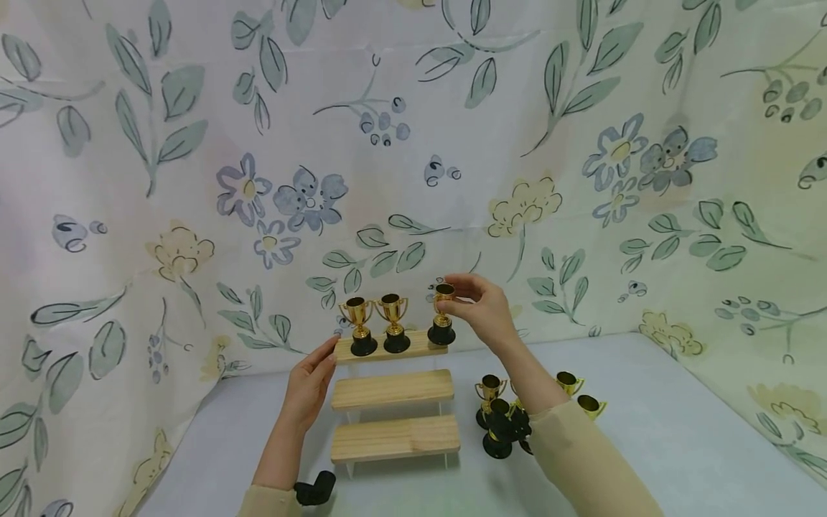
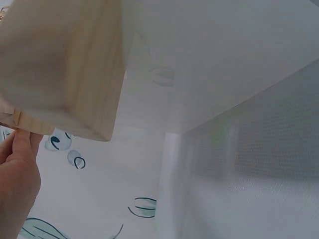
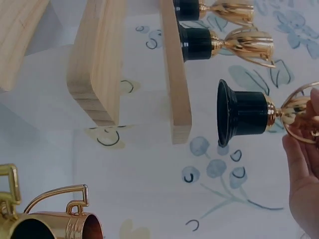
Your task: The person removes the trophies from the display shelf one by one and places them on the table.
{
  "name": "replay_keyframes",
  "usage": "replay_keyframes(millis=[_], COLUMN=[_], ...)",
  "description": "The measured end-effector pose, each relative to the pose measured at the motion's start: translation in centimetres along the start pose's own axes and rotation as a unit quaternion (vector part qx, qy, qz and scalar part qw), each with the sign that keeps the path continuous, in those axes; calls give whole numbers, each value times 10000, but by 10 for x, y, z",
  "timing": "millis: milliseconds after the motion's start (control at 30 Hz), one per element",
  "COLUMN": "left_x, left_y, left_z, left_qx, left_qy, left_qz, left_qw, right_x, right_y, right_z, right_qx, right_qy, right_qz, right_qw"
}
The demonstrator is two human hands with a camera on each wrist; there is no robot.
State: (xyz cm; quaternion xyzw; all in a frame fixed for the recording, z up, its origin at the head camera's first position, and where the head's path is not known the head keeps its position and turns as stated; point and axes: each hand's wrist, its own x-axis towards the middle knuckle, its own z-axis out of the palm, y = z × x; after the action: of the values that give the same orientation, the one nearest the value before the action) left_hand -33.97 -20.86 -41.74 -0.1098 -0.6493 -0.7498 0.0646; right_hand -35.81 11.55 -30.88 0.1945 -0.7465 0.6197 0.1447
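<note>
My right hand holds a small gold trophy cup with a black base, fingers and thumb on its cup and handle. In the right wrist view, the base of this trophy hangs upright just clear of the top shelf, near its right end. Two matching trophies stand side by side on the left and middle of that wooden shelf. At the shelf's left end, my left hand touches the wood with its extended fingers; its fingertips are partly hidden in the left wrist view.
Below are the middle shelf and bottom shelf, both bare wood on clear supports. Several more trophies stand on the white table at right, partly behind my right forearm. A floral cloth hangs behind.
</note>
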Motion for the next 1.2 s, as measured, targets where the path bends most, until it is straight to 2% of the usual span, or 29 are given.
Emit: replay_keyframes(millis=[267, 600, 1033, 1200], left_x=[0, 0, 2, 2], left_y=[2, 1, 1, 0], left_z=[1, 0, -1, -2], left_qx=[-14, -68, 3, -11], left_qy=[24, 47, 20, 6], left_qz=[-57, -80, -109, -146], left_qw=[10000, 9999, 9999, 9999], right_x=[-19, -48, -86, -97], right_y=[-7, -16, -11, -11], right_z=[-4, -14, -33, -37], right_qx=[-3, 1, -286, -415], right_qy=[377, 980, 1203, 1299], right_qz=[-123, 63, 129, 302], right_qw=[9992, 9952, 9922, 9902])
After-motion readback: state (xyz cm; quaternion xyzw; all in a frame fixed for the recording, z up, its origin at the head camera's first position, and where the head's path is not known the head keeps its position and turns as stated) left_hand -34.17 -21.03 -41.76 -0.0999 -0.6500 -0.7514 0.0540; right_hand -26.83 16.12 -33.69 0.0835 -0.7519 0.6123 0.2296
